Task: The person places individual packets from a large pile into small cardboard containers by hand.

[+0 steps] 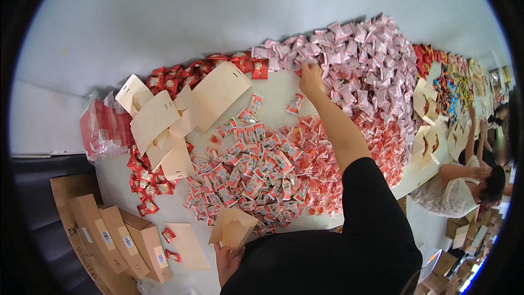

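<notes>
My left hand [226, 263] grips an open cream paperboard box [233, 229] close to my body. My right hand [312, 80] is stretched out to the near-left edge of a heap of pale pink wrapped packets [368, 57]. Its fingers are bent down, and a bit of red shows beside them; what they hold is hidden. One white-and-red packet [294, 103] lies alone below that hand. Under my right forearm spreads a pile of clear-wrapped red sweets [319, 164]. Left of it is a heap of white-and-red printed packets [254, 168].
Cream box blanks [155, 116] lie stacked over red foil packets [196, 71] at left, beside a plastic-wrapped red bundle [105, 125]. Brown cartons [139, 246] stand at lower left. More boxes [425, 143] and a person [454, 188] are to the right.
</notes>
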A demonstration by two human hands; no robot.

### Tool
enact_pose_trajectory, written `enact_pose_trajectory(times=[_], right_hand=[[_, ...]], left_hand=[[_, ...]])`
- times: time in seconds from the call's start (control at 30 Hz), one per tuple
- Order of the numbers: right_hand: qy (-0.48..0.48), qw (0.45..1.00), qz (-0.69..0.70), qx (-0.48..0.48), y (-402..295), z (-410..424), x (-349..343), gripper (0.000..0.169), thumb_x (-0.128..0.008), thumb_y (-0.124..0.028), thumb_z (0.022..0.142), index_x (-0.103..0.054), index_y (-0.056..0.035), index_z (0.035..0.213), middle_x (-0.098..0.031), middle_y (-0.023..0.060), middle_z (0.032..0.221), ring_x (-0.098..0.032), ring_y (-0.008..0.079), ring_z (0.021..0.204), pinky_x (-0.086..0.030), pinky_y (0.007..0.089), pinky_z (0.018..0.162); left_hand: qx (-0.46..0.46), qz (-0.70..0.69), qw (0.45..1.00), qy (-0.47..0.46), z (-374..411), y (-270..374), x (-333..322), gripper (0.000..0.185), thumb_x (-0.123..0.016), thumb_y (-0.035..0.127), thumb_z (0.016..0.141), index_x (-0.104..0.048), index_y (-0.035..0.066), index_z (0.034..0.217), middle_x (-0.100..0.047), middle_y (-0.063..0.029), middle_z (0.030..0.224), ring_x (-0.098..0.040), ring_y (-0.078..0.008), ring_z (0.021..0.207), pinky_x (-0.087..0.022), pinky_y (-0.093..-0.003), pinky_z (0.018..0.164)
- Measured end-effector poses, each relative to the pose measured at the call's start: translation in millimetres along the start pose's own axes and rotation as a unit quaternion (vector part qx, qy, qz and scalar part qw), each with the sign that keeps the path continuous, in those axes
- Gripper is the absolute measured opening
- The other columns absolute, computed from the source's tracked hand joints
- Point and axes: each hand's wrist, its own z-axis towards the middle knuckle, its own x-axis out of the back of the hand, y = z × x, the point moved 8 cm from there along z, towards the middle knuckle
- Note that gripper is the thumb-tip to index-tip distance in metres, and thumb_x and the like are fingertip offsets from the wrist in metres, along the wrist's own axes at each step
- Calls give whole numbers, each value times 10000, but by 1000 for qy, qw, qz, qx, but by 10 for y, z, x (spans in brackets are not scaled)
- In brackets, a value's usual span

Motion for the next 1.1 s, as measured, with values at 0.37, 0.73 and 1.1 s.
enact_pose_trajectory(times=[0.37,0.73,1.1], right_hand=[[-136,920,362,-59,442,-272,1092,332,-564,-35,642,-503,-68,967,-498,99,691,-486,215,589,-411,322,569],[-244,964,105,19,817,187,548,406,-611,-49,641,-480,-79,1024,-533,179,853,-562,327,772,-458,370,647],[-218,429,803,-351,366,-972,2238,483,-555,56,676,-446,-105,1118,-564,122,840,-508,115,628,-431,212,479]], left_hand=[[29,13,998,-53,178,-100,-360,621,-506,44,771,-227,266,1279,-413,-120,1183,-511,-310,967,-520,-434,661],[-19,-13,998,-62,-5,-45,-442,659,-521,54,772,-192,273,1300,-402,-104,1214,-496,-286,1011,-493,-453,724],[-136,82,971,-176,66,-63,-1555,539,-500,95,830,-214,216,1270,-451,-82,1159,-511,-220,1008,-504,-389,716]])
